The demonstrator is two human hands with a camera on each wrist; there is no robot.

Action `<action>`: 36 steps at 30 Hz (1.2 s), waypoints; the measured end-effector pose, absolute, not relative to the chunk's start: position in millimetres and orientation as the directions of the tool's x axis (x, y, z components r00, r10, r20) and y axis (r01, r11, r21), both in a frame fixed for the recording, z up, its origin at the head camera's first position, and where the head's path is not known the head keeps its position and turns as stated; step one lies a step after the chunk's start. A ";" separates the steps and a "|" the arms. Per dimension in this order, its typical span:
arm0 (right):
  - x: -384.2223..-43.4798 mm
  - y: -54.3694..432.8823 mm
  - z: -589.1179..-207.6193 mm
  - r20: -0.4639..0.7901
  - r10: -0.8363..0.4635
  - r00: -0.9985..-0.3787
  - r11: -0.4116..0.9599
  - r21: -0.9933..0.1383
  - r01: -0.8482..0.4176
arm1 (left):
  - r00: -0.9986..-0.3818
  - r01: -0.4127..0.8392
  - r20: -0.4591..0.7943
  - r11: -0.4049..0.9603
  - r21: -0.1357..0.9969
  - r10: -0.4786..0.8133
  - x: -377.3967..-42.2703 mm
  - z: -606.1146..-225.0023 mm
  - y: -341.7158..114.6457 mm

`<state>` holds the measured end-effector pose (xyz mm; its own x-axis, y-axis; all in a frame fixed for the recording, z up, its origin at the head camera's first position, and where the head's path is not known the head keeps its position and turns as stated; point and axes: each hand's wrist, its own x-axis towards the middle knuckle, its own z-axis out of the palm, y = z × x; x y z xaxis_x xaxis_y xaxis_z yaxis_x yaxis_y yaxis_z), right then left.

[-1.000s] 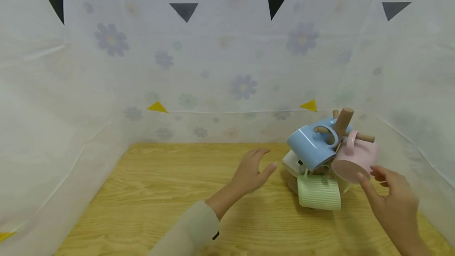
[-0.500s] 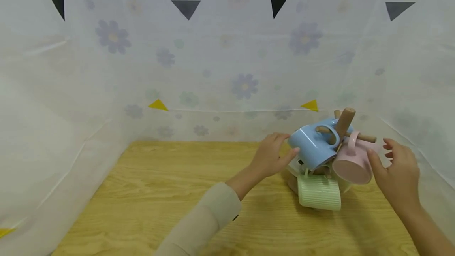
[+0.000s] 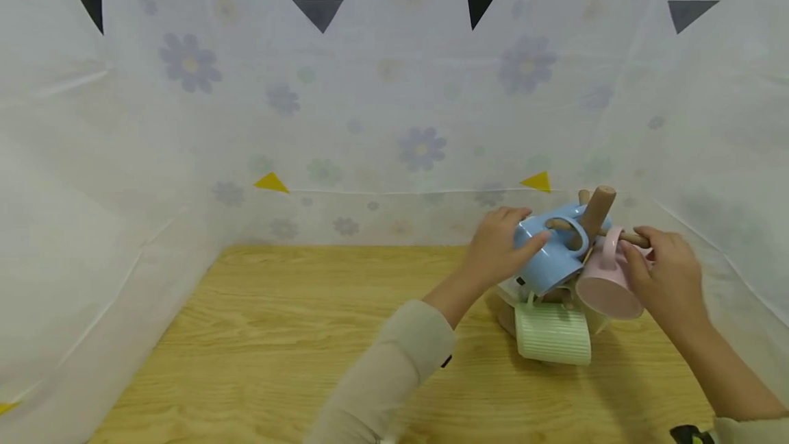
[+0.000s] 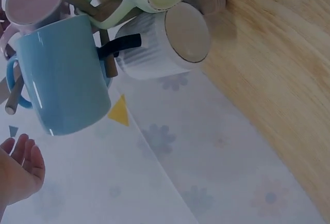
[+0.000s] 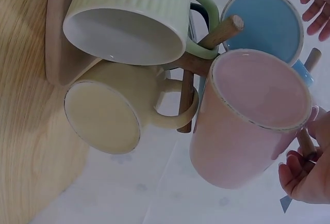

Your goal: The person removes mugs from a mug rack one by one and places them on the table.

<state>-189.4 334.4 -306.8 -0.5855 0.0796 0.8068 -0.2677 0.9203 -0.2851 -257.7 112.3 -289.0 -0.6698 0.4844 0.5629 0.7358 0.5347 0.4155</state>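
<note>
A wooden mug tree (image 3: 598,214) stands at the table's right, with several mugs hanging on its pegs. My right hand (image 3: 672,276) curls its fingers about the peg end beside the handle of the pink mug (image 3: 609,297); the right wrist view shows the peg tip (image 5: 306,145) between thumb and fingers. My left hand (image 3: 496,252) is spread at the outer side of a blue mug (image 3: 545,269). Both wrist views show a gap between it and that mug. Below hang a ribbed green mug (image 3: 553,334), a white mug (image 4: 149,53) with a black handle, and a cream mug (image 5: 103,113).
The mug tree's wooden base (image 5: 59,33) sits on the wood-grain table (image 3: 296,341). Flower-patterned sheeting (image 3: 394,108) walls the back and both sides, near the mug tree on its right. A second blue mug (image 3: 570,211) hangs behind the first.
My left hand has moved right and up to overlap the blue mug. My right hand has risen from the pink mug's lower edge, then come left to the peg end. The mugs stay put.
</note>
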 end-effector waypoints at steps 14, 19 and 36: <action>-192.5 324.2 -306.1 0.835 0.071 -0.546 0.934 -0.249 -0.258 | -0.708 0.699 0.495 0.603 0.384 0.504 -246.6 -275.7 135.3; -193.7 322.1 -306.4 0.839 0.078 -0.539 0.932 -0.253 -0.260 | -0.727 0.678 0.496 0.606 0.415 0.475 -249.5 -279.4 139.8; -191.0 314.9 -305.0 0.841 0.116 -0.529 0.932 -0.276 -0.234 | -0.774 0.624 0.522 0.569 0.536 0.358 -248.7 -286.9 151.3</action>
<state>-191.0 314.9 -305.0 -0.5291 0.1158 0.8406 -0.2343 0.9322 -0.2759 -248.7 151.3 -286.9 -0.7745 0.3579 0.5217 0.6239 0.5689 0.5359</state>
